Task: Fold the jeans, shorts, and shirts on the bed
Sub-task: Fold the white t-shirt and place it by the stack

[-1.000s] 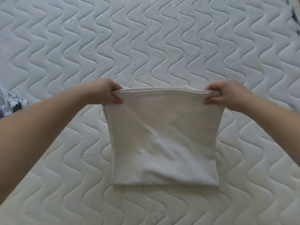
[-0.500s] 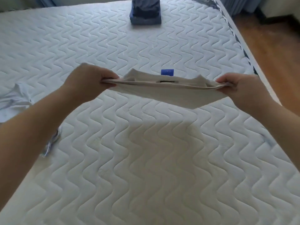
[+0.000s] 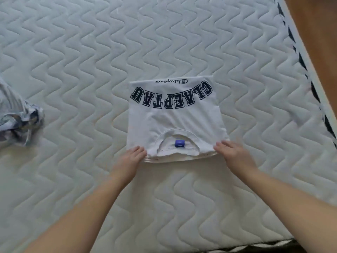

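A folded white T-shirt (image 3: 175, 119) with dark block letters lies flat on the quilted white mattress (image 3: 91, 61), printed side up, its collar and blue label toward me. My left hand (image 3: 132, 158) rests on the shirt's near left corner, fingers on the fabric's edge. At the near right corner my right hand (image 3: 231, 152) does the same. Whether the fingers pinch the cloth or only press it is unclear.
A crumpled, patterned light garment (image 3: 18, 115) lies at the left edge of the bed. The mattress's right edge (image 3: 313, 92) has dark trim, with wooden floor (image 3: 321, 33) beyond it. The near bed edge runs along the bottom right.
The shirt was held up in the air by its top edge in both hands. Now it lies flipped on the mattress, print up, with both hands at its near corners.
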A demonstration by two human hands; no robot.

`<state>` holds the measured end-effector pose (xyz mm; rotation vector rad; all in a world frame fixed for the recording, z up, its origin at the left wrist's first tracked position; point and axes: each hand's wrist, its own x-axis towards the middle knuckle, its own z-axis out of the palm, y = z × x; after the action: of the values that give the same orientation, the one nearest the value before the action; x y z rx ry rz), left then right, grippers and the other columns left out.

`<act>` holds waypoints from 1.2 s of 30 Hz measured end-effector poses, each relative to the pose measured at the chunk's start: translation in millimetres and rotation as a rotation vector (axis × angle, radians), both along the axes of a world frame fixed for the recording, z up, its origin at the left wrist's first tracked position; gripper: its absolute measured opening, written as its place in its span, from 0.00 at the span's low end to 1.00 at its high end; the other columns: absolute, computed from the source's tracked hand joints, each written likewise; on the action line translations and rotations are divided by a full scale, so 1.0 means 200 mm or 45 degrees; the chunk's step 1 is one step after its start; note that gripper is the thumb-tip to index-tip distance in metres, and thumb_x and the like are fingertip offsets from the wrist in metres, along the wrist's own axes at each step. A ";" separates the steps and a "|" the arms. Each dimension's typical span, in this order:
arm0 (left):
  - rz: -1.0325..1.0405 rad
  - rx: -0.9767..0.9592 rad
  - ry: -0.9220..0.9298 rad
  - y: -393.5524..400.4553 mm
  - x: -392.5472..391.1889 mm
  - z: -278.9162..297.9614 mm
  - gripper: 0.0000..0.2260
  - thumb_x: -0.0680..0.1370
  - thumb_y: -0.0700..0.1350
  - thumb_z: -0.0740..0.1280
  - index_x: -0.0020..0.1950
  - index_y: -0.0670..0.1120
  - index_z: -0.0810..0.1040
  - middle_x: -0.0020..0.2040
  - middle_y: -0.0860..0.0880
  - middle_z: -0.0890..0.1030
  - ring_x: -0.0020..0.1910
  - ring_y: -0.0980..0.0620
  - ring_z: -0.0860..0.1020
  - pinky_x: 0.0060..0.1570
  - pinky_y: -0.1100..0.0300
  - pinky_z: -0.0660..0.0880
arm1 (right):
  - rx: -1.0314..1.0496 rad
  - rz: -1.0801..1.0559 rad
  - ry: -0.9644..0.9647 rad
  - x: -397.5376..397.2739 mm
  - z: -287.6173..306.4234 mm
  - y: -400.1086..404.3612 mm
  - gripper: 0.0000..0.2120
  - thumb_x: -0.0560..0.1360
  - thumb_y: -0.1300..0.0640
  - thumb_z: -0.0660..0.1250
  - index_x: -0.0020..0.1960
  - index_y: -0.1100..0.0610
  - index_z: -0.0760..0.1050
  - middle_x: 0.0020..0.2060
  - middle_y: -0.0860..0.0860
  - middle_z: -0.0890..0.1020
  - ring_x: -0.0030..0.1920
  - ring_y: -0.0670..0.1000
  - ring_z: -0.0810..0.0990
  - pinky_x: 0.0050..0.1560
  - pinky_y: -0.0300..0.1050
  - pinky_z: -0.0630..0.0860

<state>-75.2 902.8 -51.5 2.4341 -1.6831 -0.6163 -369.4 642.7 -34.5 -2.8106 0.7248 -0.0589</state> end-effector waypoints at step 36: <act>1.594 -0.140 0.935 -0.01 0.09 -0.18 0.11 0.79 0.45 0.69 0.56 0.39 0.80 0.51 0.40 0.83 0.51 0.43 0.81 0.57 0.49 0.78 | 1.017 -1.263 -0.093 0.05 -0.24 -0.14 0.14 0.78 0.49 0.67 0.52 0.59 0.83 0.46 0.57 0.85 0.48 0.59 0.83 0.54 0.58 0.78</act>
<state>-58.0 901.5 -87.9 2.1547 0.1389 -0.9155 -359.5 614.5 -82.4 -1.5127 1.5992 -0.0284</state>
